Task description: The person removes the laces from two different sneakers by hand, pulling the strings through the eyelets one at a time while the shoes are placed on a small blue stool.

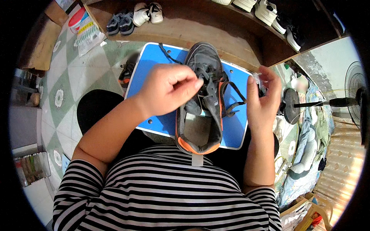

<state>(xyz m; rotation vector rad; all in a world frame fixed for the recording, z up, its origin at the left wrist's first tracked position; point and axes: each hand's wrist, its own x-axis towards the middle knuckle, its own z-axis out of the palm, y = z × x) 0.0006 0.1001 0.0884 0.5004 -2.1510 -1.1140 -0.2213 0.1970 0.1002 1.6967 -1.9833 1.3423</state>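
Observation:
A black sneaker (211, 98) with orange trim rests on a small blue table (156, 61), its toe pointing away and its heel toward me. Its black shoelace is loose: one end trails over the far left of the table, and another loops down on the right side. My left hand (167, 88) is above the tongue, thumb and forefinger pinched on the shoelace near the eyelets. Off the table's right edge, my right hand (264, 100) is raised with thumb and fingers apart, holding nothing, close to the right lace loop.
Behind the table stands a wooden shelf (216, 46) with several pairs of shoes. Another dark shoe (127, 75) is on the tiled floor at the left. A fan (352, 96) and heaped clothes (308, 150) are at the right.

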